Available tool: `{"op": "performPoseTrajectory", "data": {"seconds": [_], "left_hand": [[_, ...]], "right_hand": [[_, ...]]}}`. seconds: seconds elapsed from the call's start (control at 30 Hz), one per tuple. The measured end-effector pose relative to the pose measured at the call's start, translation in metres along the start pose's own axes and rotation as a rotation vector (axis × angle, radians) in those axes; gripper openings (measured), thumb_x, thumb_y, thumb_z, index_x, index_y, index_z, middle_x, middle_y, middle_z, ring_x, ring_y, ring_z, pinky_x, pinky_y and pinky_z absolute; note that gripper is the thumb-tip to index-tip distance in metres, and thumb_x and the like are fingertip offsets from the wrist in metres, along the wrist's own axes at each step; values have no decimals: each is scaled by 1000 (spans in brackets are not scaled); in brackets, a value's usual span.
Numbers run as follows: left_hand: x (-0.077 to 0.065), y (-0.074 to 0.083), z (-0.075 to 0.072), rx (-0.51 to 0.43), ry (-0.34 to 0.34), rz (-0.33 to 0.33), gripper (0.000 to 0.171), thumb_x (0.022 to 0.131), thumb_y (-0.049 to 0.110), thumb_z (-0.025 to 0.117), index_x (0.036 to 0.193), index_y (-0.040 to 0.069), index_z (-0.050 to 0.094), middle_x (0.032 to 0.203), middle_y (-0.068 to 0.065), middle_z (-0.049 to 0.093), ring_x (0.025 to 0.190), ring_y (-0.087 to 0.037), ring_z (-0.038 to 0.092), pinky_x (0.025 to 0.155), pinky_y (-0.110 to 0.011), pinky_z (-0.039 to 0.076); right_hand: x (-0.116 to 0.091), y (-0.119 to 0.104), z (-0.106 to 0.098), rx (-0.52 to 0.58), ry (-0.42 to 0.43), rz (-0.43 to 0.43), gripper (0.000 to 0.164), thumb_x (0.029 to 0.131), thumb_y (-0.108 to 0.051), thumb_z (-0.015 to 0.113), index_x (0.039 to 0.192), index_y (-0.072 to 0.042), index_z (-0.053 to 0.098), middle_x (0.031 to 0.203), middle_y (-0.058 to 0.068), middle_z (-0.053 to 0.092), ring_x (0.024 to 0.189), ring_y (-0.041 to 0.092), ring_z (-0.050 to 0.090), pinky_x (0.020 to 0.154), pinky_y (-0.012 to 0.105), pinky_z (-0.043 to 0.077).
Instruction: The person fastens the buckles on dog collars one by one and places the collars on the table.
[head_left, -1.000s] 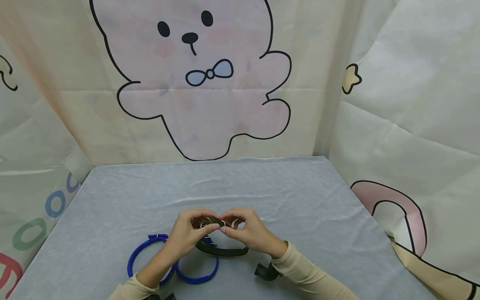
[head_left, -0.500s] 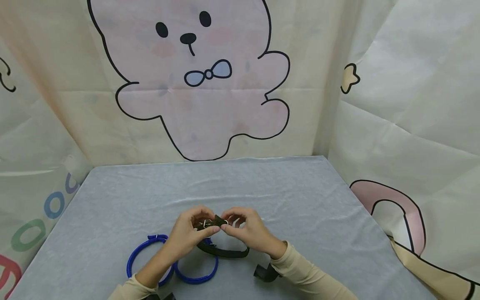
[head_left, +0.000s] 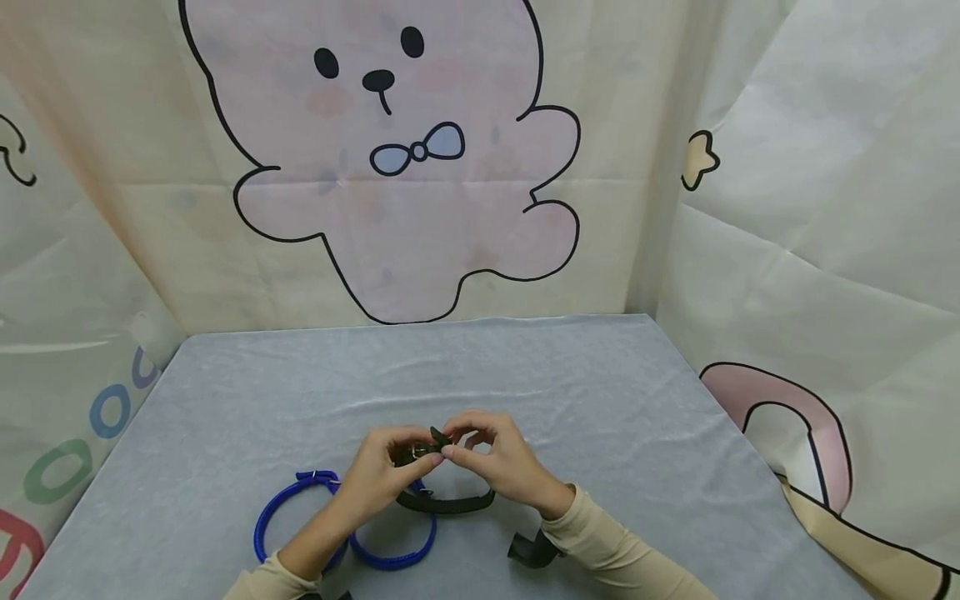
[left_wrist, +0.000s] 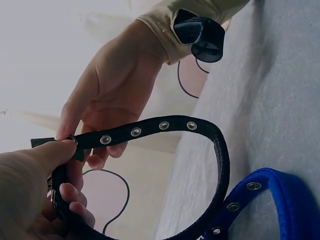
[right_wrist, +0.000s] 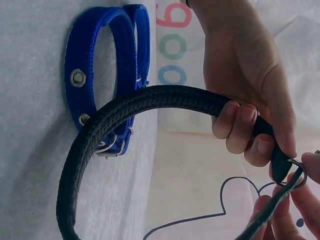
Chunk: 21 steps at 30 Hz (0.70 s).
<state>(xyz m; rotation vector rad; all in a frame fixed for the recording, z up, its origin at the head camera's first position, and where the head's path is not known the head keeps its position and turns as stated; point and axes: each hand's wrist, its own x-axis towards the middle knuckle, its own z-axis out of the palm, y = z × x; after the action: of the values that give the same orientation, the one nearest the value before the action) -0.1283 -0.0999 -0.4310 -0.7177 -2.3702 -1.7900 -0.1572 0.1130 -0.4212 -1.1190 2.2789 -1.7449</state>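
Observation:
A dark pet collar is bent into a loop above the table, its lower curve hanging below both hands. My left hand grips it at the buckle, with fingers curled round the strap and thumb on top. Opposite, thumb and fingertips of my right hand pinch the strap near its tip. That tip sticks up between the hands. Metal eyelets line the strap in the left wrist view. In the right wrist view, a metal ring sits where the fingertips meet, with the strap passing at it.
Two blue collars lie looped on the grey cloth-covered table, below and left of my hands. One has metal eyelets and a buckle. A black wrist device sits at the right sleeve. Printed fabric walls stand behind and beside the table.
The collar's tip has come up between my hands, and its buckle shows more plainly. My right fingers have lifted slightly; both hands stay in nearly the same place.

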Motion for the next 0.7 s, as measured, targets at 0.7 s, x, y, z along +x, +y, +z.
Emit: {"op": "performPoseTrajectory", "data": {"seconds": [0.7], "left_hand": [[-2, 1, 9, 116, -51, -35, 10, 89, 20, 79, 97, 13, 78, 75, 0, 67, 56, 4, 42, 49, -19, 40]], "right_hand": [[-4, -9, 2, 32, 72, -58, 17, 97, -3, 65, 113, 1, 68, 105, 23, 71, 95, 11, 69, 84, 33, 58]]}}
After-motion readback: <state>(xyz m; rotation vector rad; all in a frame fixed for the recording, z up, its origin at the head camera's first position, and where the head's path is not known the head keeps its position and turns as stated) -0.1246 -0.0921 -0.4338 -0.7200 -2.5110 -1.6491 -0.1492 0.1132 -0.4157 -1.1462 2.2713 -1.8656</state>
